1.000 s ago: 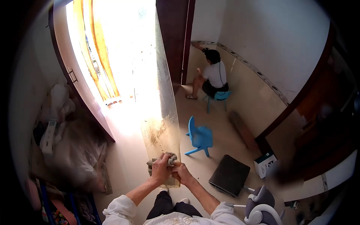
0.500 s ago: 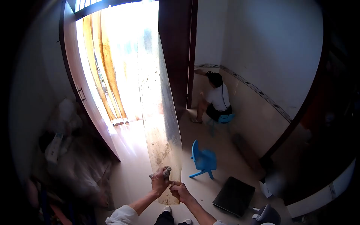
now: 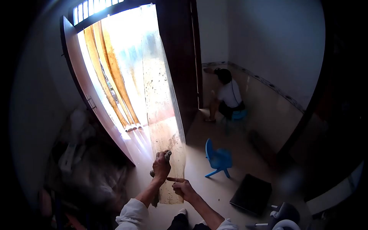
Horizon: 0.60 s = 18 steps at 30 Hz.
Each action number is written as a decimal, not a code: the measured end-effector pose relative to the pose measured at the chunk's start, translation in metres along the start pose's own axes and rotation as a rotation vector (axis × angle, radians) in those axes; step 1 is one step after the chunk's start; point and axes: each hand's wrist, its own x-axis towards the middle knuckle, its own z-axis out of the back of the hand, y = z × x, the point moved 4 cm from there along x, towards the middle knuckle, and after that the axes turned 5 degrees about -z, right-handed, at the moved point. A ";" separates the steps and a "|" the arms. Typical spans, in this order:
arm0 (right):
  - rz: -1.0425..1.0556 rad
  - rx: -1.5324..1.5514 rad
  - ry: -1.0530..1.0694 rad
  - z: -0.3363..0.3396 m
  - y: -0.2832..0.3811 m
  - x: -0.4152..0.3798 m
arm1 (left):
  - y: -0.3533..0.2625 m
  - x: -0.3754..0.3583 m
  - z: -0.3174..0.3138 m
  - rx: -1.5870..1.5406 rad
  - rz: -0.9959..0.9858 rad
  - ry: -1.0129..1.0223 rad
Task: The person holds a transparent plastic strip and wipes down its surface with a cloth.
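At far left, a plastic-covered pile sits in shadow, and the door leaf with its metal handle slants down to a lower corner near it. Past that corner, the floor runs in a pale lane to the clear strip. Long orange strips hang in the bright doorway, their lower ends well apart from the hands.

The clear strip spans from the top of the doorway down to the person, its bottom edge just above a shoe. The left hand is at its lower left part, fingers curled closed around a grey cloth, whose other end dangles by the strip's left edge. The right hand is just below, at the right edge, index finger stretched leftward over the strip and the others bent in; whether they pinch it, I cannot tell.

Rightward, open floor separates that edge from a blue chair and, nearer, a dark box. Farther back, another person sits beside the wall. A grey padded item lies at the lower right, near the box.
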 end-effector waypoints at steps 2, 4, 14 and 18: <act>0.018 -0.009 -0.034 -0.001 -0.005 0.004 | 0.006 0.002 -0.004 0.010 0.012 -0.020; 0.042 -0.009 -0.085 0.003 -0.008 0.003 | 0.009 -0.004 -0.007 -0.027 -0.019 -0.020; 0.164 -0.316 -0.224 -0.050 -0.057 0.051 | 0.068 -0.042 0.054 -0.220 0.018 -0.006; 0.155 -0.163 -0.178 -0.109 -0.090 0.097 | 0.121 -0.058 0.121 -0.240 -0.071 0.082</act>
